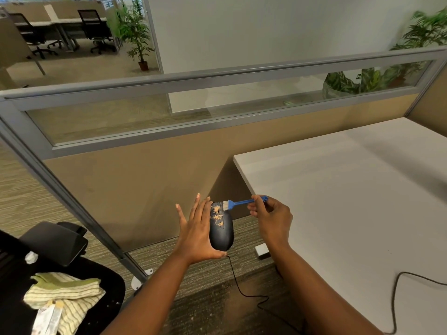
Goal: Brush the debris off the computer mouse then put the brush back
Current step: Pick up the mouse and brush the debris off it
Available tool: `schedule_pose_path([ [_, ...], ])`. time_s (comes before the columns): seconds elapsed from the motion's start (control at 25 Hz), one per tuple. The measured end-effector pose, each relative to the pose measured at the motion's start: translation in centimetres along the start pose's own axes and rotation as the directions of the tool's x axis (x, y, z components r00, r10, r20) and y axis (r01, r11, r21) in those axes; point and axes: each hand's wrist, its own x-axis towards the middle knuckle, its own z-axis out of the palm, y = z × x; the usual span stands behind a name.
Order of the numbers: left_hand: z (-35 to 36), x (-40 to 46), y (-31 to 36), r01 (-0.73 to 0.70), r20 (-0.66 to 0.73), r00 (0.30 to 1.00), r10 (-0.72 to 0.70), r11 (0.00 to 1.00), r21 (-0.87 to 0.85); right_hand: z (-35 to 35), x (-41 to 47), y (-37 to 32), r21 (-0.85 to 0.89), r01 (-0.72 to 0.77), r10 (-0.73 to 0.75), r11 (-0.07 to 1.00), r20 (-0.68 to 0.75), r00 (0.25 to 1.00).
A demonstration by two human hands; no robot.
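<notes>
A black wired computer mouse (pixel 223 232) is held in the air over the carpet, left of the desk. Tan crumbs of debris (pixel 216 215) lie on its upper part. My left hand (pixel 194 232) holds the mouse from its left side, thumb under its rear end and fingers straight along its edge. My right hand (pixel 271 217) pinches the handle of a small blue brush (pixel 239 203). The brush's white bristles touch the mouse's front end.
A white desk (pixel 350 201) fills the right side, with the mouse cable (pixel 242 290) running down and up onto it. A small white box (pixel 262 251) lies on the carpet. A black chair (pixel 60 281) with a striped cloth (pixel 65 292) stands lower left. A cubicle partition (pixel 145 170) lies ahead.
</notes>
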Motion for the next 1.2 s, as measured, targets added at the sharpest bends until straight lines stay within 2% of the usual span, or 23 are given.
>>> schedule_pose_path([
  [0.12,0.0,0.0,0.0,0.002,-0.004,1.0,-0.002,1.0,-0.008,0.1,-0.2,-0.1,-0.006,0.005,-0.005,1.0,0.032,0.999],
  [0.28,-0.3,0.1,0.0,0.025,-0.012,1.0,-0.025,1.0,-0.016,-0.3,-0.4,-0.1,-0.022,0.025,-0.025,0.999,-0.02,0.999],
  [0.36,-0.3,0.2,0.0,0.033,-0.011,0.999,-0.033,0.999,-0.018,-0.3,-0.7,-0.2,0.017,0.046,-0.047,0.999,0.052,0.998],
  [0.48,-0.5,0.3,0.3,0.037,-0.018,0.999,-0.037,0.999,-0.015,0.3,-1.1,-0.2,-0.021,0.101,-0.097,0.995,0.145,0.985],
  [0.64,-0.5,0.4,0.7,0.047,-0.016,0.999,-0.047,0.999,0.013,1.0,-1.3,0.0,0.002,0.105,-0.104,0.994,0.159,0.982],
  [0.8,-0.5,0.3,0.4,0.067,-0.021,0.998,-0.066,0.998,0.019,0.8,-1.6,0.2,-0.082,0.153,-0.135,0.985,0.186,0.973],
  [1.0,-0.5,0.2,0.3,0.063,-0.036,0.997,-0.064,0.998,-0.02,0.4,-1.3,-0.2,-0.047,0.145,-0.139,0.988,0.12,0.983],
  [1.2,-0.6,0.3,0.6,0.062,-0.037,0.997,-0.064,0.997,-0.043,0.6,-1.5,-0.5,-0.056,0.174,-0.158,0.983,0.224,0.962],
])
